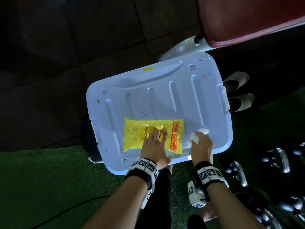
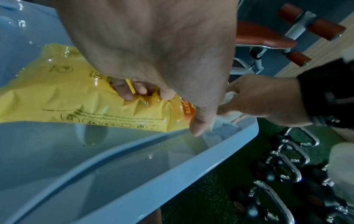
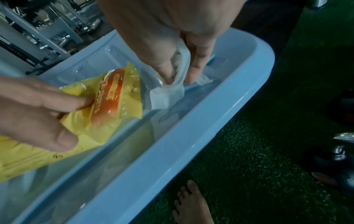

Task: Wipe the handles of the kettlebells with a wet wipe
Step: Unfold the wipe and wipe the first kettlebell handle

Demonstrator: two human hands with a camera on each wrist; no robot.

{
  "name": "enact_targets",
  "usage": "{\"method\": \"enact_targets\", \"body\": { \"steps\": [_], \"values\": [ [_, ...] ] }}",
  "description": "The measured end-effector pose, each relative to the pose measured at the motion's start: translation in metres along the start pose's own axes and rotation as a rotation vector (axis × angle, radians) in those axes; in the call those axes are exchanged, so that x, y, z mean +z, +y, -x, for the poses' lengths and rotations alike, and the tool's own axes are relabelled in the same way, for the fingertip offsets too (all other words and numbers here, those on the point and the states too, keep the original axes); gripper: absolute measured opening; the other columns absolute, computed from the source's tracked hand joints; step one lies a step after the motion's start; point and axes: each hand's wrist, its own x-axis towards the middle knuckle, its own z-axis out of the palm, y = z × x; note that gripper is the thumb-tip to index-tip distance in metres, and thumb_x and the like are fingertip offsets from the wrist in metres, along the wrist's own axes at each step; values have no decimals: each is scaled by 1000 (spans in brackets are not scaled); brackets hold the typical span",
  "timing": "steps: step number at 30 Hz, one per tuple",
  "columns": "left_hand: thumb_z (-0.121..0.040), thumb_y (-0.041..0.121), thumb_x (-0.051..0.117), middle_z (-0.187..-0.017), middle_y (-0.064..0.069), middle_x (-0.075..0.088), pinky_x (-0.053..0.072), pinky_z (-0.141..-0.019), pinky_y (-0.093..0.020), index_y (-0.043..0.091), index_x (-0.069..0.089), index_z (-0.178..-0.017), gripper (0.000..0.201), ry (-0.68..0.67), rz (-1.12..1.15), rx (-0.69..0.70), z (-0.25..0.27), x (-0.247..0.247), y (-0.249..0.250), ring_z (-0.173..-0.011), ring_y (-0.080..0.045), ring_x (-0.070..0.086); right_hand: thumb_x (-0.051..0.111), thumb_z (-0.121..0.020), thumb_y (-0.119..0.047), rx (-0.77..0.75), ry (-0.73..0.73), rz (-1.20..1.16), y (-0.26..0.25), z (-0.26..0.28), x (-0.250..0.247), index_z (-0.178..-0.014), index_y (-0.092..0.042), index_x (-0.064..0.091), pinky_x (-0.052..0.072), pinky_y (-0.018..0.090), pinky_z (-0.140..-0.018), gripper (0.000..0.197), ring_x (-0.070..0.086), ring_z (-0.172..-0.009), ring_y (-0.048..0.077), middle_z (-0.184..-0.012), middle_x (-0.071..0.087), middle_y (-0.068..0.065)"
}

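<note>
A yellow wet-wipe pack (image 1: 137, 138) (image 2: 57, 98) (image 3: 114, 97) lies on the pale blue lid (image 1: 165, 96) of a storage bin. My left hand (image 1: 156, 139) (image 2: 153, 45) (image 3: 38, 106) presses its fingertips on the pack's middle, thumb stretched toward the lid's near edge. To the right of the pack, my right hand (image 1: 200, 142) (image 2: 258, 98) (image 3: 182, 60) pinches a crumpled white wet wipe (image 1: 204, 131) (image 2: 229, 118) (image 3: 166, 95) just above the lid. Several black kettlebells with chrome handles (image 1: 280, 156) (image 2: 287, 166) stand on the floor at the right.
A red padded bench (image 1: 247, 19) on a white frame stands beyond the bin. A pair of pale shoes (image 1: 237, 81) sits by the lid's right end. Green turf (image 1: 49, 179) lies under me, dark rubber tiles (image 1: 66, 47) farther out. My bare foot (image 3: 191, 204) is beside the bin.
</note>
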Motion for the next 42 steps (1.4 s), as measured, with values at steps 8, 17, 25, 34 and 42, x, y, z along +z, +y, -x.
{"method": "enact_targets", "body": {
  "steps": [8, 17, 25, 34, 42],
  "values": [
    [-92, 47, 60, -164, -15, 25, 34, -116, -49, 20, 19, -163, 86, 123, 17, -207, 20, -1, 62, -149, -36, 29, 76, -86, -9, 32, 275, -188, 74, 49, -77, -95, -10, 72, 39, 24, -77, 10, 60, -86, 25, -95, 68, 7],
    [-95, 24, 66, -135, -3, 55, 49, -103, -41, 26, 67, -130, 36, 16, 226, 315, 25, 114, 192, -112, -21, 62, 70, -88, -5, 205, 477, -468, 266, 119, -119, -114, -30, 74, 47, 14, -77, 37, 67, -93, 9, -104, 72, -14],
    [-93, 15, 66, -138, -6, 66, 50, -89, -26, 23, 62, -139, 47, -198, 343, 251, -93, 280, 247, -110, -21, 69, 70, -79, -21, 412, 757, -812, 396, 77, -61, -96, -31, 82, 56, 25, -82, 23, 68, -81, 3, -96, 77, -9],
    [-76, 31, 91, -146, -7, 57, 48, -93, -26, 20, 52, -146, 81, -179, 666, 344, -217, 413, 257, -126, -25, 62, 74, -77, -13, 227, 974, -1040, 459, 18, -4, -81, -28, 83, 63, 49, -88, 18, 77, -87, 20, -84, 80, -1],
    [-51, 56, 98, -104, 16, 77, 54, -97, -27, 30, 73, -111, 70, -130, 629, 548, -254, 435, 284, -101, -7, 72, 80, -78, -18, 93, 1043, -776, 464, 5, 11, -111, -31, 79, 58, 32, -96, 35, 70, -104, 3, -112, 74, -12]
  ]
}}
